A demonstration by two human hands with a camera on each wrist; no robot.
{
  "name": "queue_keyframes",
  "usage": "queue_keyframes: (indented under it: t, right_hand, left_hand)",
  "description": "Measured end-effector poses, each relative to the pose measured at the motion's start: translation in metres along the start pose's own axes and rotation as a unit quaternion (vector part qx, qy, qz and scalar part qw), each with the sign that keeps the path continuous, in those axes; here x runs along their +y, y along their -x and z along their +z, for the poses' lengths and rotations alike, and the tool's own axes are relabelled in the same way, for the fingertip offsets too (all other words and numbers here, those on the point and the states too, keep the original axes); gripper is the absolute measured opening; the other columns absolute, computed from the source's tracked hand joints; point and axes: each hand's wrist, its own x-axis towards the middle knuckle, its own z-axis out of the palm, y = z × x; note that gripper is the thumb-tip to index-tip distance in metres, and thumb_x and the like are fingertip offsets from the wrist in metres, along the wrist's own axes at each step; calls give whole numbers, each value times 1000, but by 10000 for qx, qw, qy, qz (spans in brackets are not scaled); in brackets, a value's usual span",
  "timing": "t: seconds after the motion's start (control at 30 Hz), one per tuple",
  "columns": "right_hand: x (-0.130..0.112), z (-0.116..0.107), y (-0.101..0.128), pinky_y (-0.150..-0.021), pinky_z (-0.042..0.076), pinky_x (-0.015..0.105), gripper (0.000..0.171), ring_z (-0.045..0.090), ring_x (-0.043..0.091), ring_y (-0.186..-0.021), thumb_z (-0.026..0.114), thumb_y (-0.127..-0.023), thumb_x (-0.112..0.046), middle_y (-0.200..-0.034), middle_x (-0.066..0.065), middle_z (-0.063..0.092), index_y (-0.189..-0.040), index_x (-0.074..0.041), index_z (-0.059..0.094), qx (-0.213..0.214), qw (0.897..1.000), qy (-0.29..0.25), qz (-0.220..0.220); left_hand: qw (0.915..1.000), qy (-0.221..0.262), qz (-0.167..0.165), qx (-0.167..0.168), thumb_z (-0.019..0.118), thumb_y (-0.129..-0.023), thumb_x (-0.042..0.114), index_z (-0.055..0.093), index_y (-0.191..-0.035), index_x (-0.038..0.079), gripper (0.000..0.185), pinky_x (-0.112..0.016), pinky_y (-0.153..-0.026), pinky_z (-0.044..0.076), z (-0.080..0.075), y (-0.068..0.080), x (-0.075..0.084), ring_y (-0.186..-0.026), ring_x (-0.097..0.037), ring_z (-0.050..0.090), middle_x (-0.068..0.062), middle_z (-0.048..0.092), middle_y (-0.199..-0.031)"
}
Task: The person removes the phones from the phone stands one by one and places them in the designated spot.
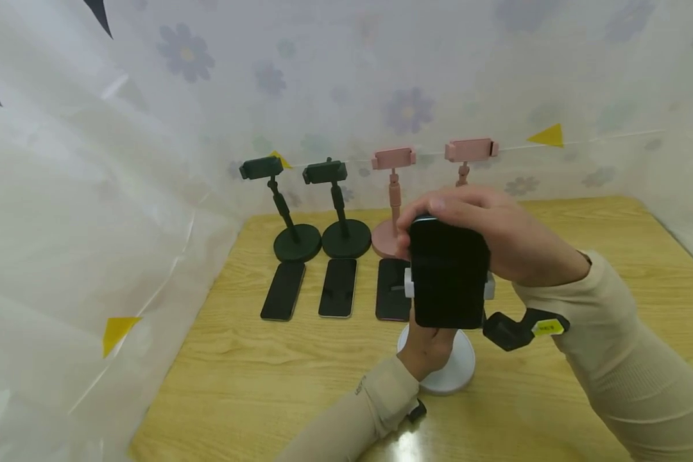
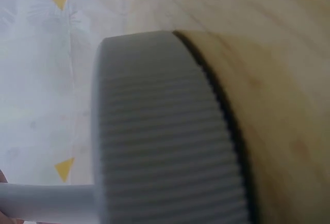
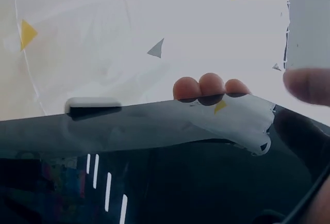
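Note:
A black-screened smartphone point(image 1: 450, 276) sits upright between the white clamp arms point(image 1: 409, 283) of a white phone stand, whose round base point(image 1: 463, 369) rests on the table. My right hand point(image 1: 502, 234) holds the phone around its upper edge. In the right wrist view, fingertips point(image 3: 186, 89) show at the far edge of the phone point(image 3: 180, 182), close to a clamp arm point(image 3: 95, 102). My left hand point(image 1: 429, 351) grips the stand's stem below the phone, partly hidden by it. The left wrist view shows the ribbed base point(image 2: 160, 131) and white stem point(image 2: 51, 202).
Behind stand two dark green phone stands point(image 1: 297, 244) point(image 1: 346, 240) and two pink ones point(image 1: 394, 158) point(image 1: 471, 150). Three phones point(image 1: 283, 292) point(image 1: 338, 289) point(image 1: 389, 292) lie in a row before them on the wooden table point(image 1: 254, 385). Flowered sheeting hangs around the table.

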Motion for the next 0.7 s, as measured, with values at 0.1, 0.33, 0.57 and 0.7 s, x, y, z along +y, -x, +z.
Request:
queue_keyframes:
  t: [0.1, 0.33, 0.57, 0.7]
  right_hand:
    - [4, -2, 1, -99, 52, 37, 36, 66, 28, -110, 30, -107, -11, -116, 10, 69, -126, -1, 59, -254, 9994, -231, -100]
    - [10, -5, 4, -103, 49, 40, 43, 62, 28, -116, 21, -105, -7, -125, 12, 65, -137, 0, 50, -819, 9942, -634, -291]
    - [6, 2, 5, -94, 54, 40, 34, 64, 28, -103, 30, -107, -8, -111, 11, 66, -129, -1, 55, -243, 9983, -526, 62]
    - [5, 4, 5, -95, 54, 40, 34, 64, 26, -103, 29, -108, -11, -110, 9, 67, -127, -1, 56, -128, 9982, -580, 115]
  left_hand:
    - [9999, 56, -129, -57, 50, -101, 6, 59, -102, 3, 10, -22, -88, 50, -2, 0, 1, -87, -19, 56, -10, 61, -89]
    - [9992, 210, -304, -150, 53, -100, 5, 62, -109, 1, 14, -26, -94, 50, -5, -1, 3, -93, -21, 58, -14, 66, -101]
    - [9535, 1318, -2351, -1351, 57, -97, 6, 59, -107, -1, 13, -17, -79, 46, -21, -8, 10, -81, -7, 53, -10, 57, -89]
    - [9014, 1748, -3341, -2128, 51, -99, 13, 51, -87, -1, 18, -16, -62, 38, -31, -16, 12, -63, -2, 43, -5, 47, -73]
